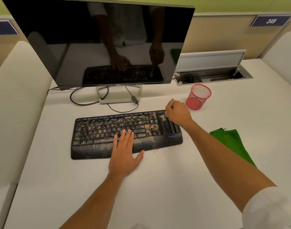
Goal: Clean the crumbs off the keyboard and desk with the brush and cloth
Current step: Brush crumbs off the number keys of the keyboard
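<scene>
A black keyboard [98,146] lies on the white desk [158,187], strewn with brown crumbs [151,126] across its keys and palm rest. My left hand [125,152] presses flat on the palm rest and lower keys, fingers straight. My right hand [178,114] grips a small brush [163,117]; its pale bristles touch the number pad at the keyboard's right end, and the handle tip sticks out above my fist. A folded green cloth [232,142] lies on the desk to the right, partly behind my right forearm. A few crumbs [155,151] sit on the desk by the keyboard's front edge.
A dark monitor [100,42] stands behind the keyboard, with cables [85,103] looping around its stand. A red mesh cup [198,97] stands just right of my right hand. An open cable tray [212,76] is set in the desk at back right. Partition walls flank the desk.
</scene>
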`<control>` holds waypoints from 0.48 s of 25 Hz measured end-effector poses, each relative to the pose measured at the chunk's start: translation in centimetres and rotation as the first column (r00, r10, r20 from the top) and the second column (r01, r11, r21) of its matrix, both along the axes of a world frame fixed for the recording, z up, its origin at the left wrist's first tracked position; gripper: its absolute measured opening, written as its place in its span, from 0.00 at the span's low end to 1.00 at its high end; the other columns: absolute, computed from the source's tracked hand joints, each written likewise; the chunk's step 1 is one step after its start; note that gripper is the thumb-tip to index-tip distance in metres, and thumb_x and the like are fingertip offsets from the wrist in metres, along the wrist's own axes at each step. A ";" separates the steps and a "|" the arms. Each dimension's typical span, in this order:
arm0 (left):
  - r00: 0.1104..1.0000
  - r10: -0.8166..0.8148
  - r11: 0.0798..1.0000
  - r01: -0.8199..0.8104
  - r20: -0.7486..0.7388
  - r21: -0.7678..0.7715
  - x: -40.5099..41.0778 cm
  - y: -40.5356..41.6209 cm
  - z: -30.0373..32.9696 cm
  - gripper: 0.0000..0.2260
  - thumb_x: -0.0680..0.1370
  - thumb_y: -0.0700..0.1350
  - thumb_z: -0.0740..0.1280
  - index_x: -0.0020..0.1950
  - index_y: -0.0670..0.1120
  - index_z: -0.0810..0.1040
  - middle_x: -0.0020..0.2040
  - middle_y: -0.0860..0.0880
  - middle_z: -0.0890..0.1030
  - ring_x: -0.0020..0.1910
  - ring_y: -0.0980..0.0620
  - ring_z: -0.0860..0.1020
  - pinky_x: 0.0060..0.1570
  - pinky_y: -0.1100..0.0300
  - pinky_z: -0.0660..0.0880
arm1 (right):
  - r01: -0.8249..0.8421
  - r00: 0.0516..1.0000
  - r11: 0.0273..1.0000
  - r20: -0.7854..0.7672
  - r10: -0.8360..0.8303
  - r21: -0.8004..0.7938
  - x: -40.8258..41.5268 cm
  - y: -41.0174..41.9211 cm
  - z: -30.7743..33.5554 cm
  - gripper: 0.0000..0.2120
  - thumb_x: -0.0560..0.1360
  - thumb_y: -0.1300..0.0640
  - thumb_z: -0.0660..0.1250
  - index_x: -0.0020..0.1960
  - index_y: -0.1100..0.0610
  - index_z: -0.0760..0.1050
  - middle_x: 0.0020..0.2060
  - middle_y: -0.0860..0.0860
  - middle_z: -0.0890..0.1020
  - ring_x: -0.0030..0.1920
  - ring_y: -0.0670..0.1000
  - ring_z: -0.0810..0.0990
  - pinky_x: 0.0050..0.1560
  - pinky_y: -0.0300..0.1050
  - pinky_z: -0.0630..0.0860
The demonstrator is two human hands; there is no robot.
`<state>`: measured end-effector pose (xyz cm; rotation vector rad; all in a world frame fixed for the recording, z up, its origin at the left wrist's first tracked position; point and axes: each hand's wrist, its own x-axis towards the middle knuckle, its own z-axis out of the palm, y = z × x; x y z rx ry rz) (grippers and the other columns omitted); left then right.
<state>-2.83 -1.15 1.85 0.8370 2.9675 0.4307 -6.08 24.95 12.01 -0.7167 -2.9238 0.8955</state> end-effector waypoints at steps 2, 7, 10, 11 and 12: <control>1.000 -0.002 1.000 0.002 0.001 -0.002 0.0 0.0 0.1 0.37 0.79 0.67 0.51 0.81 0.45 0.52 0.81 0.50 0.51 0.79 0.54 0.40 0.77 0.47 0.39 | -0.009 0.998 1.000 0.061 0.009 -0.001 0.4 -0.2 0.4 0.20 0.79 0.53 0.54 0.38 0.65 0.76 0.36 0.58 0.83 0.39 0.61 0.81 0.47 0.54 0.80; 1.000 -0.002 1.000 0.002 0.002 -0.012 0.1 0.0 0.2 0.37 0.79 0.67 0.51 0.81 0.46 0.50 0.81 0.50 0.50 0.79 0.54 0.39 0.77 0.48 0.38 | -0.024 0.961 0.996 0.273 0.047 -0.086 0.2 -0.3 1.9 0.14 0.80 0.59 0.58 0.41 0.64 0.76 0.37 0.60 0.82 0.37 0.59 0.81 0.43 0.50 0.82; 1.000 -0.002 1.000 0.002 -0.004 -0.009 0.1 -0.1 0.2 0.37 0.79 0.67 0.51 0.81 0.46 0.50 0.81 0.50 0.50 0.79 0.54 0.39 0.77 0.48 0.38 | -0.052 0.954 0.994 0.290 0.078 -0.095 0.2 -0.2 2.4 0.17 0.79 0.62 0.58 0.40 0.69 0.80 0.35 0.60 0.84 0.35 0.60 0.84 0.39 0.47 0.81; 1.000 -0.002 1.000 0.002 -0.005 -0.008 0.1 -0.1 0.1 0.37 0.79 0.67 0.51 0.81 0.45 0.51 0.81 0.50 0.50 0.79 0.54 0.40 0.77 0.48 0.38 | -0.066 0.970 0.994 0.228 0.085 -0.090 0.2 -0.4 2.4 0.20 0.80 0.60 0.57 0.39 0.69 0.81 0.34 0.60 0.85 0.35 0.59 0.84 0.43 0.49 0.82; 1.000 -0.001 1.000 0.001 -0.005 -0.006 0.1 0.0 0.1 0.37 0.79 0.67 0.51 0.81 0.45 0.51 0.81 0.50 0.51 0.79 0.54 0.40 0.77 0.48 0.38 | -0.076 0.984 0.993 0.153 0.090 -0.096 0.3 -0.6 2.3 0.23 0.82 0.57 0.55 0.39 0.67 0.82 0.33 0.59 0.85 0.35 0.58 0.85 0.47 0.51 0.83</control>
